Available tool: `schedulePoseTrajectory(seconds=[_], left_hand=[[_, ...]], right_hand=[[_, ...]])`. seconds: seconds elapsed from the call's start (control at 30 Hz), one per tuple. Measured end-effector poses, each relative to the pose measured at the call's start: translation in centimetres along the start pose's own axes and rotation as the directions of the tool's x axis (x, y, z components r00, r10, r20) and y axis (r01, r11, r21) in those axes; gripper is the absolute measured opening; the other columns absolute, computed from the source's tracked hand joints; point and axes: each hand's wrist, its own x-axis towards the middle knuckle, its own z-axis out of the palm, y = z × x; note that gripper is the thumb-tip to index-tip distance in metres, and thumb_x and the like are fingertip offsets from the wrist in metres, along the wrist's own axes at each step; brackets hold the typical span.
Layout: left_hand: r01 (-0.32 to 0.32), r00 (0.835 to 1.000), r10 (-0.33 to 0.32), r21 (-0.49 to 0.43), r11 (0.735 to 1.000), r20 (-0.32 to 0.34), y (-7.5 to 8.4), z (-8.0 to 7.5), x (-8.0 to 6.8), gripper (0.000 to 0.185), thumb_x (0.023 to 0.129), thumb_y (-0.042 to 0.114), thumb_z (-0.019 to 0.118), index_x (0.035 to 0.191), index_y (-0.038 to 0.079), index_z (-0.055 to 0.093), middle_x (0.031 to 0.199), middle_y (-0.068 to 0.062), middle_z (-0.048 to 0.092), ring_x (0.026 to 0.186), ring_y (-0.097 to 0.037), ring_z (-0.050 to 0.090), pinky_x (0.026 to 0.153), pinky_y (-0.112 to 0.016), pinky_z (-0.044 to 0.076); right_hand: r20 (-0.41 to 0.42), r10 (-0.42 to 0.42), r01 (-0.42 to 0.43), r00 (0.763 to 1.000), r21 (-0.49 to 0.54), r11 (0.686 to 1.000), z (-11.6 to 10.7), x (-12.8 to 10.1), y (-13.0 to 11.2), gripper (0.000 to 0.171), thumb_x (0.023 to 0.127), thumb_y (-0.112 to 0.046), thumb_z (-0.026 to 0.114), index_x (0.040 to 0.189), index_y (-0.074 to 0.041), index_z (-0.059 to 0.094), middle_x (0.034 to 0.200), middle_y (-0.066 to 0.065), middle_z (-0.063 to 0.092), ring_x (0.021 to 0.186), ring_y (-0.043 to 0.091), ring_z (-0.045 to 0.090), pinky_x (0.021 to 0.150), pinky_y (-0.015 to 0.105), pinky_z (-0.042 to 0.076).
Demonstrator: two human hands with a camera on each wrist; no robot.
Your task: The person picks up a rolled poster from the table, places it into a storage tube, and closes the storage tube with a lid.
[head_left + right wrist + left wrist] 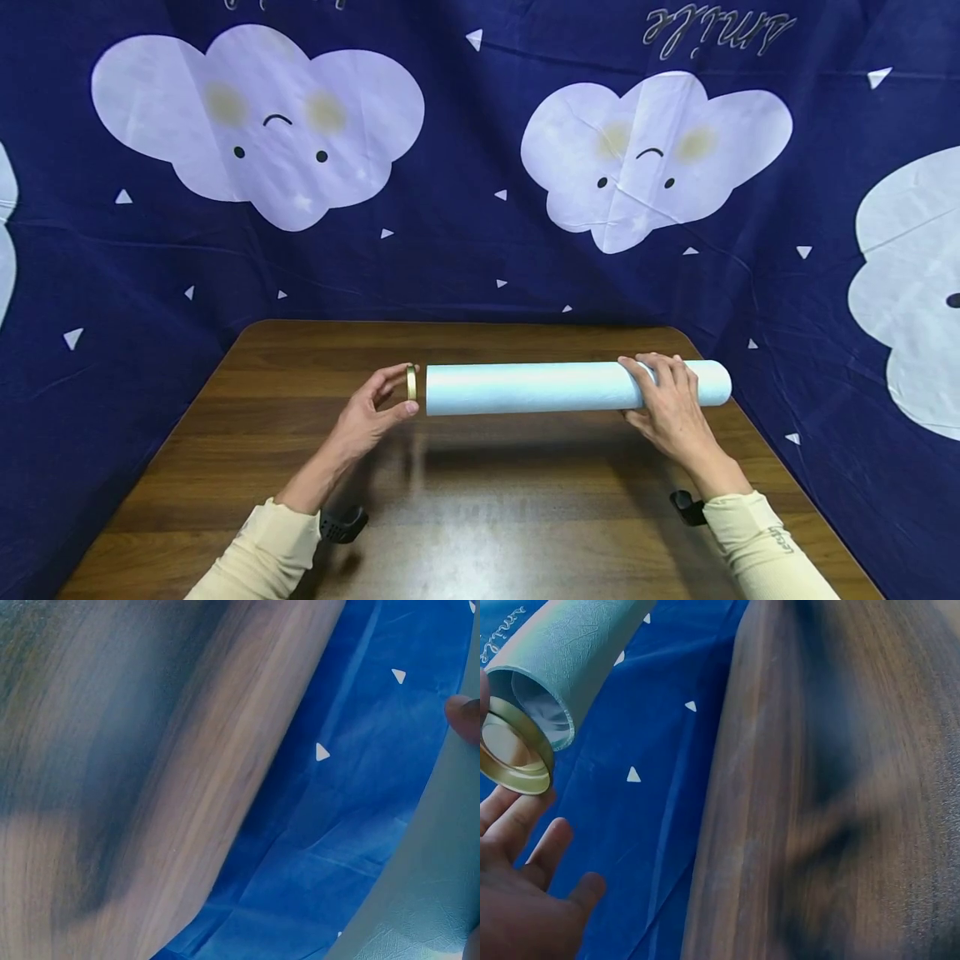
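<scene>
Left hand (372, 410) pinches gold lid (411, 382); right hand (670, 402) grips tube (540, 388) (open-ended).

A makeshift recording corner: wooden table (480, 517) before a hung navy cloud-print cloth (480, 208).

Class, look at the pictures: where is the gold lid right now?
In the head view the gold lid is pinched in the left hand, just off the left end of the pale tube, above the wooden table.
</scene>
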Motion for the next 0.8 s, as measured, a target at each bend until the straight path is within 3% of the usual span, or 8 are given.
schedulePoseTrajectory(seconds=[0.13,0.2,0.47,0.67,0.8], left_hand=[[-0.005,1.000,0.005,-0.023,1.000,0.025,0.18,0.08,0.19,0.059,0.084,0.009,0.069,0.137,0.006,0.043,0.141,-0.016,0.049,0.122,-0.002,0.049,0.088,-0.015,0.047],[0.000,0.999,0.001,-0.029,1.000,0.035,0.26,0.13,0.29,0.060,0.083,0.009,0.070,0.136,0.006,0.043,0.140,-0.017,0.050,0.120,0.001,0.049,0.088,-0.015,0.047],[0.023,0.999,-0.024,0.039,0.999,0.028,0.43,0.49,0.49,0.061,0.081,0.013,0.072,0.135,0.006,0.045,0.139,-0.017,0.051,0.133,-0.031,0.041,0.099,-0.028,0.042],[0.015,1.000,-0.017,0.066,0.998,0.022,0.45,0.72,0.51,0.061,0.081,0.014,0.073,0.135,0.005,0.046,0.138,-0.018,0.052,0.133,-0.033,0.042,0.091,-0.014,0.041],[0.024,1.000,-0.026,0.098,0.995,0.017,0.78,0.86,0.48,0.063,0.080,0.016,0.074,0.136,0.009,0.047,0.138,-0.015,0.053,0.133,-0.030,0.042,0.096,-0.023,0.041]], right_hand=[[-0.005,-0.009,0.009,1.000,0.000,1.000,-0.02,0.05,-0.05,0.093,0.049,-0.011,0.090,0.132,-0.014,0.049,0.123,0.020,0.050,0.114,0.043,0.042,0.088,0.059,0.032],[-0.007,-0.012,0.012,1.000,0.000,1.000,-0.02,0.09,-0.07,0.094,0.048,-0.011,0.091,0.132,-0.014,0.049,0.123,0.021,0.050,0.113,0.043,0.042,0.088,0.059,0.032],[-0.006,-0.017,0.017,1.000,-0.002,1.000,0.04,0.15,-0.08,0.093,0.048,-0.011,0.091,0.132,-0.014,0.049,0.123,0.021,0.050,0.114,0.042,0.042,0.090,0.059,0.031],[-0.003,-0.012,0.012,1.000,0.003,1.000,-0.10,0.13,-0.03,0.092,0.050,-0.012,0.090,0.131,-0.013,0.049,0.123,0.020,0.049,0.114,0.043,0.041,0.090,0.059,0.031],[-0.002,-0.010,0.010,1.000,0.004,1.000,-0.27,0.19,-0.03,0.091,0.050,-0.011,0.090,0.131,-0.012,0.049,0.123,0.020,0.049,0.113,0.043,0.041,0.089,0.059,0.031]])
